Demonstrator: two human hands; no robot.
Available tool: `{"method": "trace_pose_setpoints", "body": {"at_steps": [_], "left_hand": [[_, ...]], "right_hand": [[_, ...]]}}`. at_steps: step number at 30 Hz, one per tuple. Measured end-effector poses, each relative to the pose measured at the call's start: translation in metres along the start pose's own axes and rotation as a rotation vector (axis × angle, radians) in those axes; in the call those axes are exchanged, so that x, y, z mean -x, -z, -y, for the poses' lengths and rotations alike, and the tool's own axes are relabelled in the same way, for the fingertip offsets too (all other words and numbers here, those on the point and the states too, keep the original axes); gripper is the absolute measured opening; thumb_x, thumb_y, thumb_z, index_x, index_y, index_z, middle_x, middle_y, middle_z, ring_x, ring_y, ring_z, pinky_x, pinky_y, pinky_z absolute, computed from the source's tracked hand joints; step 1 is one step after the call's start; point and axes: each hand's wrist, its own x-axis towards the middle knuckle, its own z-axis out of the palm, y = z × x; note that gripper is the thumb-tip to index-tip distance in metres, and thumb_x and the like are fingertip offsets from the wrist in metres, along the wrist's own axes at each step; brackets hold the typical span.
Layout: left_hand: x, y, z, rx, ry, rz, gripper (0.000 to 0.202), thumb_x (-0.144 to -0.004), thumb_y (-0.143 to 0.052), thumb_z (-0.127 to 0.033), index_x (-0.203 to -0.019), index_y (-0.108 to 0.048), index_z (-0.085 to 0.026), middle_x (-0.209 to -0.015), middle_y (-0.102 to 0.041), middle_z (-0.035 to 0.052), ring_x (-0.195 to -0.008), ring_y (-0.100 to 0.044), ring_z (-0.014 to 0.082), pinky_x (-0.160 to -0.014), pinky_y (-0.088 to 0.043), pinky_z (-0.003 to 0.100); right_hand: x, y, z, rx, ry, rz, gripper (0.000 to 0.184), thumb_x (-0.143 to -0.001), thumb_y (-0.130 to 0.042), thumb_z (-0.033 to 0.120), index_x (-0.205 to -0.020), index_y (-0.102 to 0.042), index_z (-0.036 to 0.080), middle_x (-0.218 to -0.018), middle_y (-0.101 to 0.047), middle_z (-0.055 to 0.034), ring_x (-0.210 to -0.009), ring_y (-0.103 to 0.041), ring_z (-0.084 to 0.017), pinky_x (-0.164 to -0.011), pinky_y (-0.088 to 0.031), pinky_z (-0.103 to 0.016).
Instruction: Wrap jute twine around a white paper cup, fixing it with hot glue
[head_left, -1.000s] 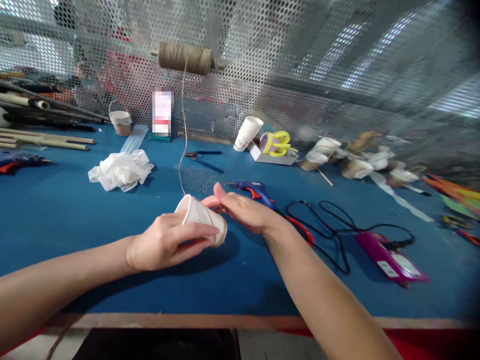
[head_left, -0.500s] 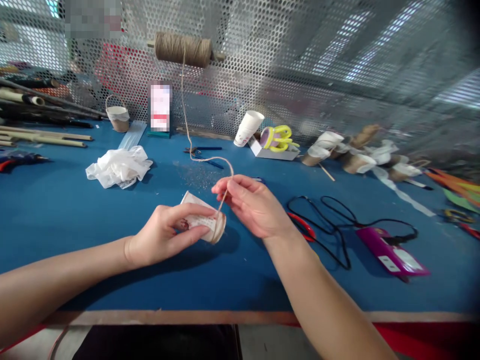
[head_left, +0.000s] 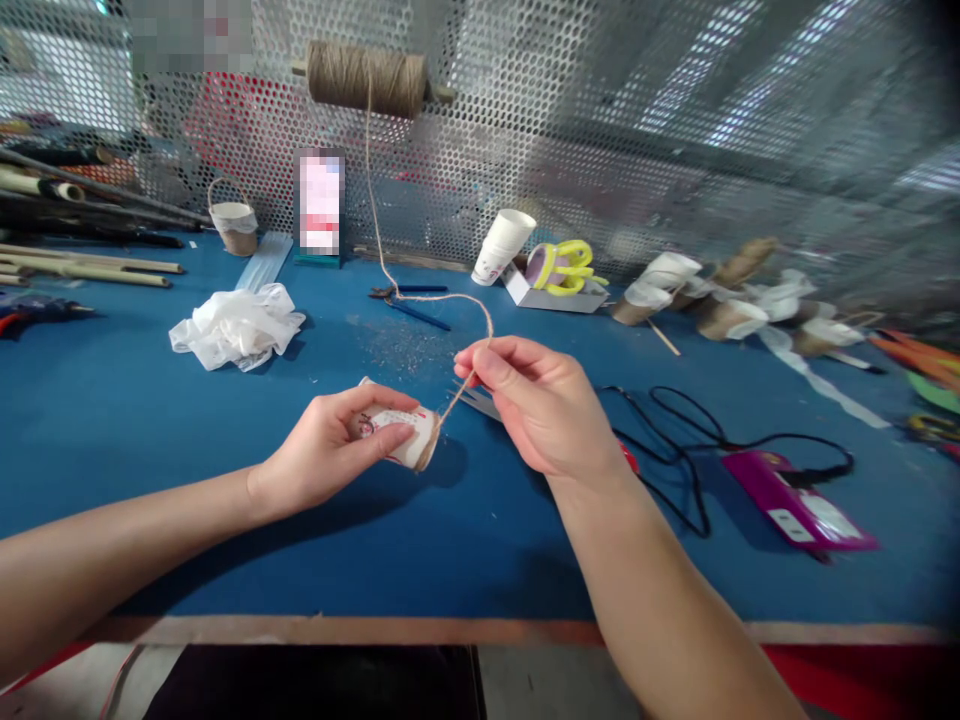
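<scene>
A white printed paper cup (head_left: 405, 432) lies tilted in my left hand (head_left: 326, 440), whose thumb and fingers wrap round its side. Brown twine circles the cup's end on the right. From there the twine (head_left: 456, 398) runs up to my right hand (head_left: 536, 400), pinched between thumb and fingertips. Beyond that hand it curves back over the table and rises to a spool of twine (head_left: 366, 80) on a stick at the mesh. Partly hidden under my right hand are scissors (head_left: 480, 400), their blades showing on its left.
Blue-handled pliers (head_left: 416, 312) lie behind my hands. Crumpled white cloth (head_left: 238, 326) is at left, near a twine-wrapped cup with a handle (head_left: 234, 228). Stacked cups (head_left: 504, 246) and a box (head_left: 555, 290) stand behind; a purple badge holder (head_left: 799, 505) with black cord lies right.
My right hand has moved right, away from the cup, drawing the twine straighter. The cup has turned slightly in my left hand, and more of the scissor blades shows.
</scene>
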Motion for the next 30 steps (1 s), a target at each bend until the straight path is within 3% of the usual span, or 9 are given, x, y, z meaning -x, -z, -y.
{"method": "trace_pose_setpoints", "body": {"at_steps": [7,14,20,24,30], "left_hand": [[0.002,-0.001,0.000,-0.043,-0.035,0.012,0.025,-0.080,-0.063,-0.030,-0.099,-0.068,-0.014,-0.090,-0.071,0.0070,-0.069,-0.063,0.0127,-0.061,-0.051,0.021],[0.007,0.001,-0.005,-0.153,-0.281,0.024,0.018,-0.081,-0.062,-0.017,-0.098,-0.066,-0.014,-0.091,-0.074,0.0051,-0.060,-0.063,0.0072,-0.053,-0.049,0.013],[0.009,0.001,-0.007,-0.205,-0.356,0.008,0.017,-0.080,-0.062,-0.014,-0.097,-0.066,-0.014,-0.078,-0.074,0.0024,-0.042,-0.053,0.0033,-0.043,-0.046,0.011],[0.009,0.001,-0.008,-0.225,-0.375,-0.020,0.016,-0.079,-0.063,-0.014,-0.095,-0.068,-0.014,-0.070,-0.073,0.0011,-0.039,-0.053,0.0038,-0.041,-0.046,0.011],[0.010,0.002,-0.007,-0.241,-0.432,-0.064,0.018,-0.077,-0.064,-0.012,-0.094,-0.069,-0.016,-0.073,-0.074,0.0012,-0.047,-0.059,0.0048,-0.043,-0.046,0.009]], "right_hand": [[-0.002,-0.001,-0.003,0.062,-0.005,-0.039,0.008,-0.067,-0.076,0.032,-0.068,-0.072,0.024,-0.071,-0.070,0.0016,-0.068,-0.061,-0.011,-0.074,-0.049,-0.029],[-0.004,-0.003,-0.009,0.077,-0.028,-0.037,0.009,-0.067,-0.076,0.031,-0.067,-0.071,0.023,-0.071,-0.071,0.0014,-0.068,-0.062,-0.011,-0.074,-0.050,-0.028],[-0.004,-0.003,-0.012,0.129,-0.063,-0.023,0.010,-0.070,-0.073,0.032,-0.071,-0.072,0.023,-0.075,-0.072,0.0006,-0.072,-0.063,-0.012,-0.077,-0.049,-0.030],[-0.003,-0.002,-0.013,0.169,-0.075,-0.008,0.014,-0.072,-0.072,0.035,-0.073,-0.071,0.022,-0.076,-0.071,-0.0004,-0.075,-0.063,-0.014,-0.078,-0.048,-0.032],[-0.002,-0.004,-0.015,0.180,-0.102,0.009,0.015,-0.072,-0.071,0.036,-0.073,-0.071,0.021,-0.074,-0.071,-0.0004,-0.072,-0.062,-0.013,-0.076,-0.047,-0.031]]}}
